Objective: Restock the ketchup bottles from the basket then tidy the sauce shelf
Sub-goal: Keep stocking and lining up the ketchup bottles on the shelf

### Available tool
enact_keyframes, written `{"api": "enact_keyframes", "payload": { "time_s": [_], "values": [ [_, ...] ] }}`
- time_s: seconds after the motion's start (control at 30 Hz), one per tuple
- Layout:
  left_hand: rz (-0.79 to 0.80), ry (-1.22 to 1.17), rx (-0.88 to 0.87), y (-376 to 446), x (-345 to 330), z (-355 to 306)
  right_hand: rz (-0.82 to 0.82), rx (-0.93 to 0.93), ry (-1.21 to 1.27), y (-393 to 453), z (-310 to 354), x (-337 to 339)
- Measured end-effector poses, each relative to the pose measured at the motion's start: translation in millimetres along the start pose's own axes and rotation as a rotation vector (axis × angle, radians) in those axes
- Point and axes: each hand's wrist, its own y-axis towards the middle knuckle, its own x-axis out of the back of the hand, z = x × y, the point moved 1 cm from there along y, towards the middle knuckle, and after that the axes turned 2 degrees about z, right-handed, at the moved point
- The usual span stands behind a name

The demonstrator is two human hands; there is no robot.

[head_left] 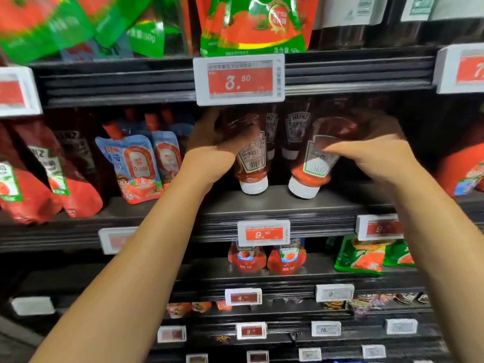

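Both hands grip ketchup bottles — left hand (209, 150) one (250, 153), right hand (374, 153) another (322, 155).

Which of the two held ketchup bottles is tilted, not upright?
The one in the right hand: that ketchup bottle leans, white cap kicked left at the shelf front. The left hand holds its bottle nearly upright on its cap.

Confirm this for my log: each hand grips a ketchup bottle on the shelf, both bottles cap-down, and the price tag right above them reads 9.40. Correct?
Not quite. In the head view the price tag right above the bottles reads 8.50. The rest holds: the left hand grips one ketchup bottle and the right hand the other, both cap-down on the shelf.
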Motion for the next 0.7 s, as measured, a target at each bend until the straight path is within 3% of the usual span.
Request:
{"api": "enact_keyframes", "payload": {
  "time_s": [0.2, 0.43, 0.5, 0.6, 0.7],
  "values": [
    [0.0, 0.037, 0.047, -3, -7, 9, 0.062, -0.08, -0.309, 35, -9, -6],
    [0.112, 0.088, 0.165, -24, -20, 36, 0.038, -0.082, -0.41, 18, -11, -16],
    [0.133, 0.125, 0.178, -25, -17, 36, -0.053, -0.083, -0.399, 1, -15, -14],
    [0.141, 0.168, 0.209, -24, -15, 35, -0.288, 0.064, -0.46, -33, -17, -21],
    [0.136, 0.209, 0.215, -26, -15, 36, -0.317, 0.17, -0.217, -59, -9, -49]
  ]
}}
